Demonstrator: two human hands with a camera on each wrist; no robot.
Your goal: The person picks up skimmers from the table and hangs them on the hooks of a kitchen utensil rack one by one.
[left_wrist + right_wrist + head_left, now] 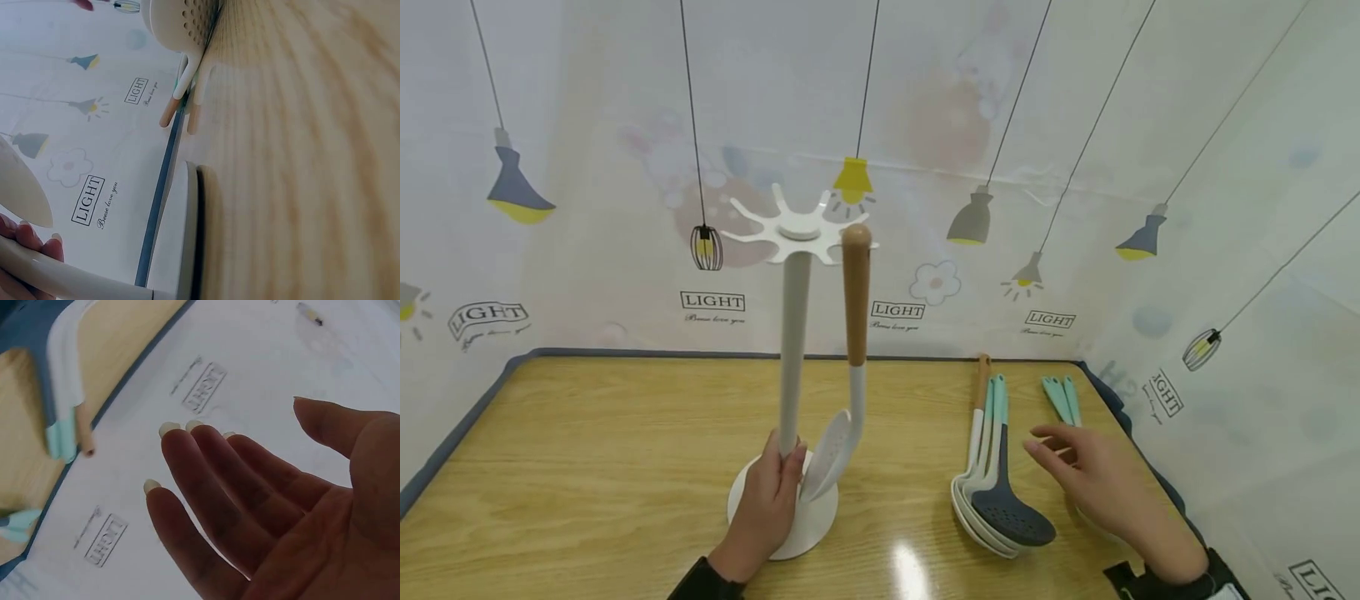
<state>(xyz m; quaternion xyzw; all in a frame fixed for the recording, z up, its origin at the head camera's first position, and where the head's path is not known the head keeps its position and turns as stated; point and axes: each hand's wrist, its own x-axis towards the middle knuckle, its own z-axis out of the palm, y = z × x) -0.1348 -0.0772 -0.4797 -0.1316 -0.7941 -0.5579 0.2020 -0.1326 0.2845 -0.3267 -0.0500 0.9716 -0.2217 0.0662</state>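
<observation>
My left hand grips the stand low, presumably to steady it; right hand relaxed, empty, beside utensils.

Stands upright as a white rack, hung with a wooden-handled spoon. Lies to its right as stacked utensils.

"What's the right hand hiding?"
"It's mostly covering the rightmost teal-handled utensils."
"And the left wrist view's top edge is cutting off the perforated utensil."
</observation>
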